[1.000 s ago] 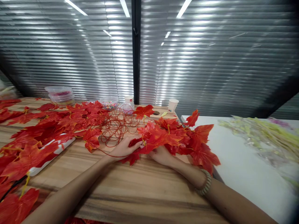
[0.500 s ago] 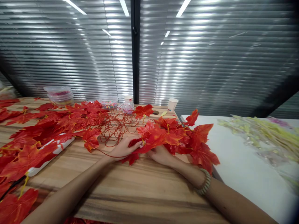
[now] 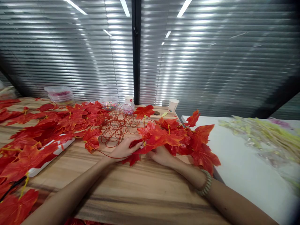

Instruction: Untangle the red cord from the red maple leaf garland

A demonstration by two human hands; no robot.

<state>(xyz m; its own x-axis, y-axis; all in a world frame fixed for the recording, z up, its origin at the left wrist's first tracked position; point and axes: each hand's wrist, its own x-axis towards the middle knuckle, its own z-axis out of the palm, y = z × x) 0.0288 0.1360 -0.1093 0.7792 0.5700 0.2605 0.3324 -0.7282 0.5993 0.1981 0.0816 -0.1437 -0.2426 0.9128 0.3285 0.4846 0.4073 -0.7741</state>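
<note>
Over the middle of the wooden table, my left hand [image 3: 123,148] is closed on a red artificial maple leaf [image 3: 131,158], its thumb and fingers pinched near the stem. My right hand [image 3: 161,155] meets it from the other side, its fingers curled beneath an orange-red maple leaf [image 3: 154,141] that partly hides them. Thin red cord [image 3: 105,154] runs across my left hand from a loose tangle of cord [image 3: 118,125] just behind it. A bunch of joined maple leaves [image 3: 202,150] spreads to the right of my right hand.
Many red leaves [image 3: 70,120] cover the table's left side, some over a white power strip [image 3: 37,168]. Along the back stand stacked plastic tubs [image 3: 59,95], a tub of coloured beads [image 3: 109,103] and a paper cup [image 3: 173,105]. Wrapped yellow stems [image 3: 269,134] lie on the white table at right.
</note>
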